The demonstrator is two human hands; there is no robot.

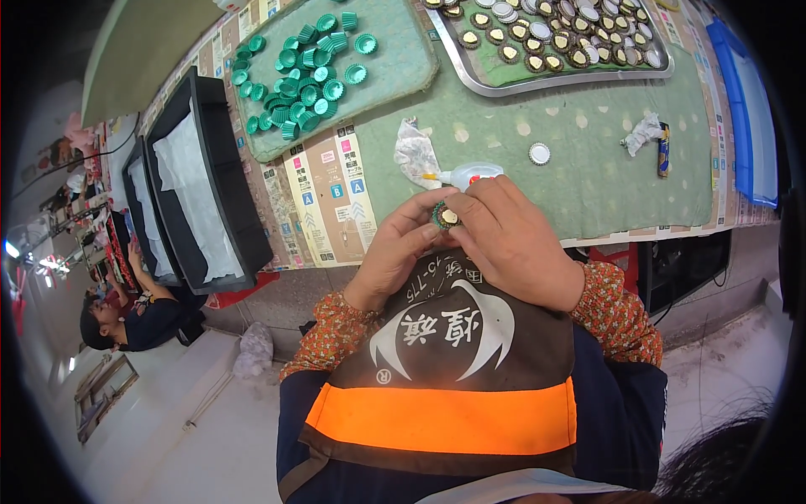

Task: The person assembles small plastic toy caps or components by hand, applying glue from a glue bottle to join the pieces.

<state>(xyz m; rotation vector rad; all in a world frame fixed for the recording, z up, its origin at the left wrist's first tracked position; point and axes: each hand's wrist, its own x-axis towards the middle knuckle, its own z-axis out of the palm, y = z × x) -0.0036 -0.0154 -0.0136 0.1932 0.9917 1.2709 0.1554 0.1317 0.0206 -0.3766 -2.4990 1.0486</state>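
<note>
My left hand [407, 239] and my right hand [520, 244] meet at the table's near edge. Pinched between their fingers is a small green fluted cup [444, 215] with a cream-gold disc in it. The fingers partly cover it. Just beyond my hands lies a white squeeze bottle [480, 173] with a yellow tip. Its tip touches or nearly touches a crumpled white tissue [416, 153]. Farther right, a single white round piece with a scalloped rim [539, 154] rests on the green cloth [604, 189].
Many green fluted cups [302, 80] lie on a mat [403, 71] at the far left. A metal tray [588, 77] holds dark-rimmed round pieces at the back. Black bins [256, 239] stand left, a blue tray [743, 109] right. A dark tube [663, 151] lies by another tissue [643, 132].
</note>
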